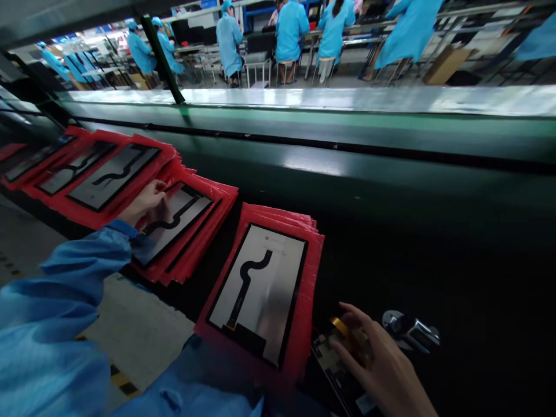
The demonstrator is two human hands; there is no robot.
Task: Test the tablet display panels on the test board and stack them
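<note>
My left hand [150, 202] reaches over a display panel [178, 220] that lies on a stack of red plastic sleeves. Its fingers are bent and smeared by motion, so I cannot tell whether they grip the panel's edge. A black curved ribbon cable [176, 221] runs across that panel's silvery back. At the lower right, my right hand [377, 359] hovers over a dark device with exposed circuit parts [332, 362]. Thumb and index finger are apart, with a gold flexible strip [340, 326] between them. Another display panel [260, 284] lies in front of me on red sleeves [310, 278].
More panels [115, 174] on red sleeves continue leftward along the black bench. A shiny metal and black object [410, 330] lies right of my right hand. A green-grey conveyor ledge [325, 156] crosses behind. Beyond it, people in blue coats [292, 29] sit at tables.
</note>
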